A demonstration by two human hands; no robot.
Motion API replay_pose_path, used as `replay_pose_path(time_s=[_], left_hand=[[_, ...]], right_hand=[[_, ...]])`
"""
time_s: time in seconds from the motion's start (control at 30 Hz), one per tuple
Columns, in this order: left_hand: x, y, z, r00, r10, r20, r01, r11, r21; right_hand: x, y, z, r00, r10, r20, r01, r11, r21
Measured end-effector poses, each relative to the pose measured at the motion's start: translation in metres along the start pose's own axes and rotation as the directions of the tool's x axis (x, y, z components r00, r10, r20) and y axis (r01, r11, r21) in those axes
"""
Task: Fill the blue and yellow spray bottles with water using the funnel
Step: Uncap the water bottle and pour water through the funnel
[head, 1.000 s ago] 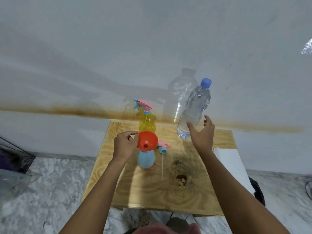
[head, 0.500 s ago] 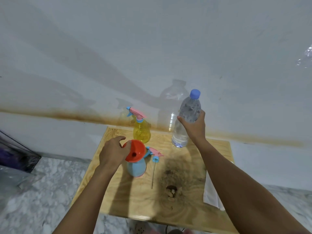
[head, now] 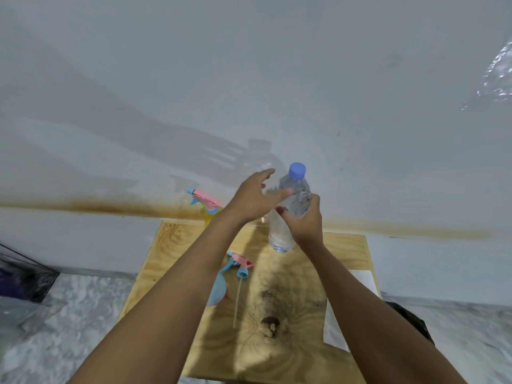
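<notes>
My right hand (head: 303, 221) grips the clear water bottle (head: 281, 234) around its middle; the bottle stands upright at the back of the wooden table (head: 346, 250) with its blue cap (head: 297, 170) on. My left hand (head: 253, 198) hovers open just left of the bottle's neck, fingers spread. The yellow spray bottle (head: 209, 214) with its pink and blue head stands at the back left. The blue spray bottle (head: 217, 291) is mostly hidden behind my left forearm, and the funnel is out of sight. A loose pink and blue spray head (head: 241, 266) with its dip tube lies on the table.
A white sheet (head: 336, 322) lies at the table's right edge. A dark knot (head: 270, 324) marks the wood near the front. A dark bin (head: 19, 278) stands on the marble floor at the left. The wall rises directly behind the table.
My left hand left the funnel on the blue bottle and moved up and right to the water bottle's neck. My right hand keeps its grip on the water bottle.
</notes>
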State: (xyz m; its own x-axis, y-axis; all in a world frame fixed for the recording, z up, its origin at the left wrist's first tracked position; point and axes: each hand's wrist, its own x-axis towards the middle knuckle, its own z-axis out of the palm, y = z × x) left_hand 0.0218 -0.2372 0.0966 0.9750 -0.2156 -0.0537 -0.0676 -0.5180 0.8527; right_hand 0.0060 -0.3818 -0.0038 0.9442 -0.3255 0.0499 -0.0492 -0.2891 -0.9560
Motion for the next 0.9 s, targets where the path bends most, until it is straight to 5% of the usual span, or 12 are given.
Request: replay_pose_path(time_s=[0.13, 0.7, 0.9], left_hand=[[0.011, -0.011, 0.013, 0.993, 0.014, 0.117, -0.013, 1.0, -0.004], [-0.091, -0.022, 0.038, 0.99, 0.131, 0.06, -0.122, 0.983, -0.14], [-0.101, -0.02, 0.042, 0.993, 0.116, 0.016, -0.113, 0.982, -0.153]], right_hand=[[-0.015, 0.005, -0.006, 0.999, -0.039, -0.035, 0.038, 0.999, -0.029], [-0.122, 0.016, -0.041, 1.0, -0.011, -0.021, 0.008, 0.99, -0.139], [-0.122, 0.018, -0.058, 0.987, -0.037, 0.156, 0.06, 0.988, -0.144]])
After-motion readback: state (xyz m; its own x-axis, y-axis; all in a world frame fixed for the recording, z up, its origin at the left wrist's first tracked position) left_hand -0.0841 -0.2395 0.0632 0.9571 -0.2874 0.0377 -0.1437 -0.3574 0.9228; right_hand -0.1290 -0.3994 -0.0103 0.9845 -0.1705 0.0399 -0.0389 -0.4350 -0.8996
